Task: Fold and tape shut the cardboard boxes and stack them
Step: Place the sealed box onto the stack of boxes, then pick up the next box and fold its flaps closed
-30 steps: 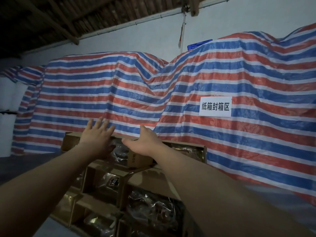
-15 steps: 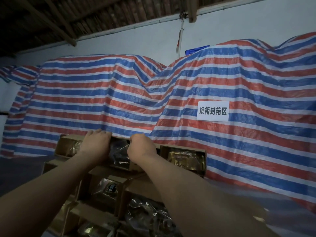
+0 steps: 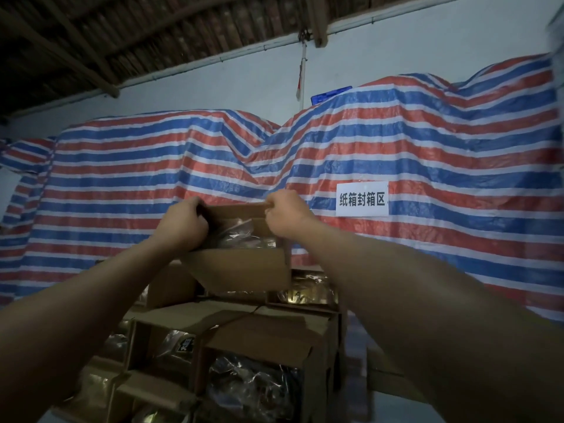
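Observation:
An open brown cardboard box (image 3: 241,271) with plastic-wrapped goods inside is lifted clear above a stack of other open boxes (image 3: 244,340), its opening turned toward me. My left hand (image 3: 183,224) grips the box's upper left edge. My right hand (image 3: 287,215) grips its upper right edge, fingers curled over the top flap. A loose front flap hangs down below the opening. The boxes in the stack lie on their sides, flaps open, with shiny bags showing inside.
A red, white and blue striped tarp (image 3: 427,166) covers tall heaps behind the stack and to the right. A white paper sign (image 3: 362,199) with black characters is fixed to the tarp. A white wall and dark timber roof are above.
Both hands went from reaching open to gripping the top box's far edge, then lifted it up off the stack and toward me. The camera tilted upward.

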A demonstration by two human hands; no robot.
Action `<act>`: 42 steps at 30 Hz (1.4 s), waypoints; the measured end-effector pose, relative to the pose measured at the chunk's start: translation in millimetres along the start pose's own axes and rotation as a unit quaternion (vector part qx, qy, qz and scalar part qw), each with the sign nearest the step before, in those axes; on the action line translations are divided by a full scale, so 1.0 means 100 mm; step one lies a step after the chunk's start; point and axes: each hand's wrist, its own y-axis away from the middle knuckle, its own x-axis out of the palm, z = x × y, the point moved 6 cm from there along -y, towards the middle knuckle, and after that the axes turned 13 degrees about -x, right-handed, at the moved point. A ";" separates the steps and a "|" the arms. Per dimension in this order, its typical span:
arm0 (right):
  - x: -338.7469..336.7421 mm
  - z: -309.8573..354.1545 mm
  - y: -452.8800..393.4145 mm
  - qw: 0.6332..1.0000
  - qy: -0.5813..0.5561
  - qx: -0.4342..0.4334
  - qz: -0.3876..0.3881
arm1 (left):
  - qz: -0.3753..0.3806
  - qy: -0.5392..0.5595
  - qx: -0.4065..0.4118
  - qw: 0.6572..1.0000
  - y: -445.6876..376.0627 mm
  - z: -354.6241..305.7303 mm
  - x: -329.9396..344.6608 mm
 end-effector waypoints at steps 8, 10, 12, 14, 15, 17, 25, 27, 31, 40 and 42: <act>-1.05 -0.57 0.36 0.997 0.002 0.075 0.027 | 0.258 0.338 -0.097 0.900 0.44 -0.86 0.44; -1.31 -0.68 0.51 0.995 -0.001 0.094 0.045 | 0.307 0.377 -0.100 0.868 0.56 -1.08 0.60; -1.56 -0.80 0.68 0.991 -0.006 0.117 0.067 | 0.350 0.413 -0.108 0.833 0.67 -1.26 0.75; -1.81 -0.94 0.87 0.986 -0.009 0.148 0.081 | 0.395 0.442 -0.123 0.796 0.83 -1.43 0.91; -1.92 -1.01 0.98 0.983 -0.011 0.163 0.084 | 0.409 0.453 -0.129 0.782 0.91 -1.51 0.98; -2.12 -1.16 1.21 0.975 -0.027 0.198 0.094 | 0.422 0.471 -0.140 0.762 1.09 -1.64 1.13; -2.40 -1.79 2.23 0.937 -0.089 0.308 0.134 | 0.476 0.471 -0.196 0.716 2.06 -1.93 1.92; -2.36 -1.94 2.47 0.932 -0.092 0.322 0.136 | 0.488 0.476 -0.218 0.698 2.31 -1.92 2.09; -2.19 -2.15 2.93 0.921 -0.089 0.348 0.151 | 0.492 0.476 -0.252 0.684 2.68 -1.76 2.39; -1.78 -2.39 3.61 0.901 -0.106 0.393 0.147 | 0.461 0.473 -0.308 0.684 3.13 -1.33 2.80; -1.68 -2.39 3.69 0.900 -0.108 0.396 0.149 | 0.447 0.469 -0.322 0.690 3.17 -1.23 2.82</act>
